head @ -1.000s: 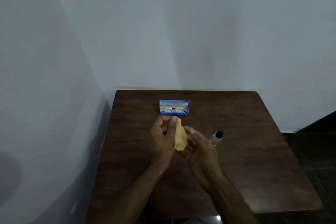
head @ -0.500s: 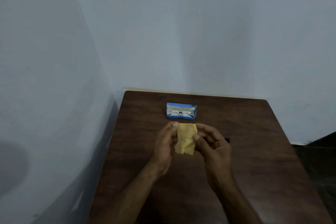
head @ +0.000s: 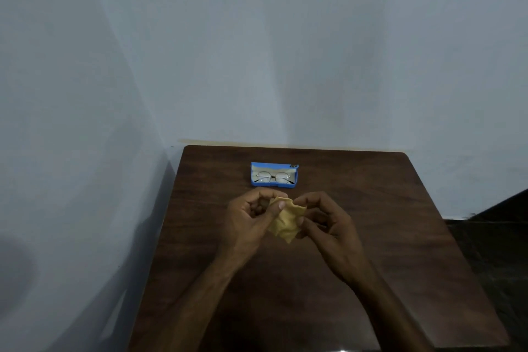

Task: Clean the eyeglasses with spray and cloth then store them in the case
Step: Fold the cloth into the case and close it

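A yellow cloth [head: 286,222] hangs crumpled between both hands above the middle of the dark wooden table [head: 400,237]. My left hand [head: 248,220] pinches its top left edge with thumb and fingers. My right hand [head: 328,223] grips its right side. Beyond the hands, near the table's far edge, an open blue case [head: 274,184] lies flat with round metal-framed eyeglasses [head: 275,177] folded inside it. The spray bottle is hidden behind my right hand.
The table stands in a corner, with pale walls [head: 257,51] close behind it and along its left side. A dark floor [head: 503,237] shows past the table's right edge.
My right hand came in from below the cloth and took hold of its right side. The cloth went from flat between the hands to crumpled. The bottle became hidden.
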`<state>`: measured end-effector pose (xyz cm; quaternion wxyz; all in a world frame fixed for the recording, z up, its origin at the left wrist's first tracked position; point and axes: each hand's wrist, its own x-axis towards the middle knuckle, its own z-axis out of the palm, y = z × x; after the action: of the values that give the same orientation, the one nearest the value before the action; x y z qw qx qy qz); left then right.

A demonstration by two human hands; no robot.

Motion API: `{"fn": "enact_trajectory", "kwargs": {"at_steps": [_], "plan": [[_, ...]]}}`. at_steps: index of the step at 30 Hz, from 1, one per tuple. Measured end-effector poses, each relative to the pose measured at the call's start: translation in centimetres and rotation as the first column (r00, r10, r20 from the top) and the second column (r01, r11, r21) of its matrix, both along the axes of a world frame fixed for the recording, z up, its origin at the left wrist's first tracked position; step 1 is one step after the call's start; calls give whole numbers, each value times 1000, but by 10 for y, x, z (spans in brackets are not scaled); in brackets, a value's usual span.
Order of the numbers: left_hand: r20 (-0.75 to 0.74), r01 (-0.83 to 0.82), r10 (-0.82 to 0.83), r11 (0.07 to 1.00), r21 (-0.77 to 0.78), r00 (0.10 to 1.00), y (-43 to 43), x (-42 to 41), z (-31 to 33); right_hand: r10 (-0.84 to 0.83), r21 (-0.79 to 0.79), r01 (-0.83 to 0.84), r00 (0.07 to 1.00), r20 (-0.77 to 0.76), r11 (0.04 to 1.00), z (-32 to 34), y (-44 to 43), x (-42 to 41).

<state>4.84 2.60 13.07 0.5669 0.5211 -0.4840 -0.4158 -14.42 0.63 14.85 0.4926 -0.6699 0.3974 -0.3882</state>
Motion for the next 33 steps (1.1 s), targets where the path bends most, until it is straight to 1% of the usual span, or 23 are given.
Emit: {"fn": "enact_trajectory", "kwargs": {"at_steps": [3,4,6,7,8,9,11,13,17,21,27,33], "plan": [[83,3,1,999,-49,997,0,3,10,-1,-14,0,997,-73,1000,4,-2,0],[108,0,8,997,-72,994,0,5,12,6,-39,-11,990,-142,999,5,-4,0],[151,-16,33,993,-116,988,-1,10,15,1,-133,-49,941,-337,990,8,-7,0],[163,-26,48,991,-134,985,-1,14,16,-22,-192,-61,914,-406,980,8,-9,0],[174,-32,58,989,-145,983,-2,18,17,-52,-245,-61,901,-431,968,9,-10,0],[193,-30,59,988,-150,979,-2,22,19,-81,-287,-47,905,-417,957,11,-10,0],[232,2,37,986,-165,972,-3,28,22,-111,-331,-6,936,-334,944,14,-10,1],[250,37,14,979,-200,968,-4,31,24,-99,-363,-1,962,-256,932,19,-10,5],[243,52,7,971,-233,970,-5,29,22,-74,-412,24,992,-105,911,28,-9,16],[248,69,2,958,-278,969,-4,25,25,-53,-433,-6,991,-124,901,31,-12,17],[179,66,-13,955,-290,984,-4,23,26,-33,-360,-2,995,-91,933,23,-14,15],[140,90,-53,959,-269,989,-8,25,25,-19,-339,1,999,-50,941,24,-16,20]]}}
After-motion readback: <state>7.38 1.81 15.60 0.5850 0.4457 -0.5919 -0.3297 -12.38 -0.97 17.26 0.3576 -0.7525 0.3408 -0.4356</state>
